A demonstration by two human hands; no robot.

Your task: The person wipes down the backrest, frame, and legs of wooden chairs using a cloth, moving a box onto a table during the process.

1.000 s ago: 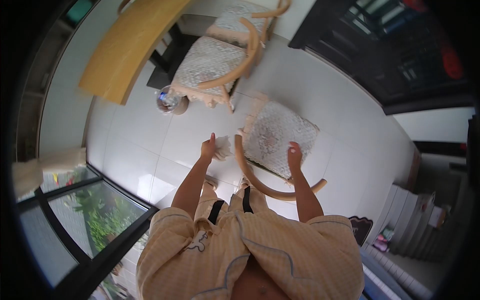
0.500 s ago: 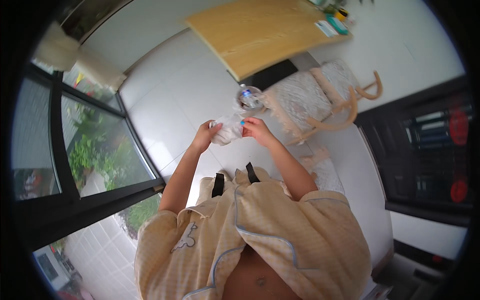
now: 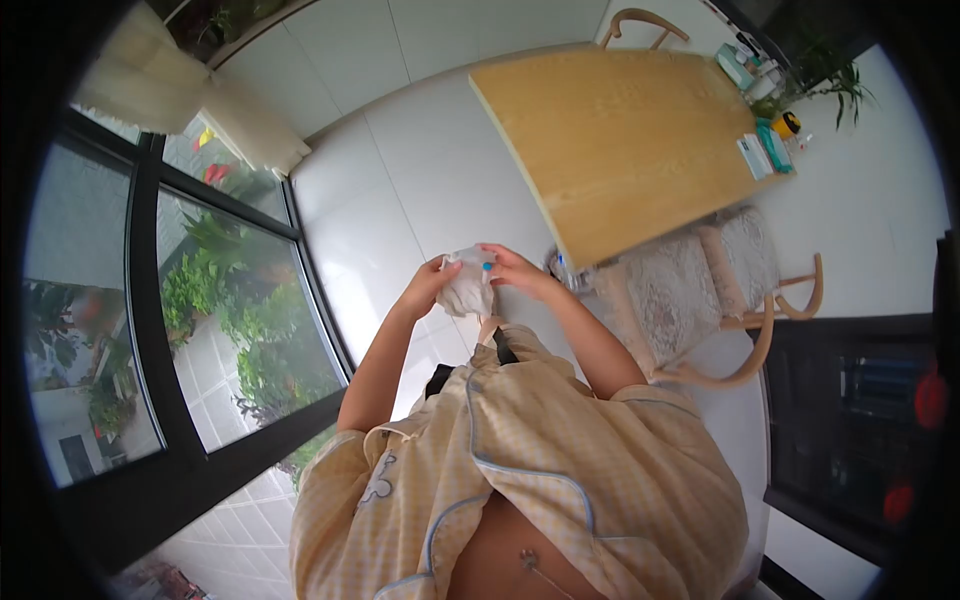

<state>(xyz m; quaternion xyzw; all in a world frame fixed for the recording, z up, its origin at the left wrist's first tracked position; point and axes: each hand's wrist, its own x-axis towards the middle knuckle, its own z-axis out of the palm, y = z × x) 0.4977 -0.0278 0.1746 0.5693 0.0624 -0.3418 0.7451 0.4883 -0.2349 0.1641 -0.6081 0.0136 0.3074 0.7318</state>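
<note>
A crumpled white, thin bag (image 3: 466,291), which looks like plastic, hangs between my two hands above the tiled floor. My left hand (image 3: 428,287) grips its left side, with the thumb on top. At the upper right edge of the bag, my right hand (image 3: 518,272) pinches it between thumb and fingers. A small bright blue spot shows at the right thumb tip. Beyond my right wrist stands a bin with a clear bottle (image 3: 566,270) in it, partly hidden by the wrist and the table corner.
A wooden table (image 3: 620,140) stands ahead to the right, with tissue packs (image 3: 767,147) and small items at its far end. Chairs with lace-covered seats (image 3: 664,297) line its near side. Glass doors (image 3: 250,310) run along the left. A curtain (image 3: 245,120) hangs beyond them.
My view has swung and moved forward, so the table and chairs appear shifted right and lower. The bag hangs longer and more opened out between my hands. Both hands still hold it.
</note>
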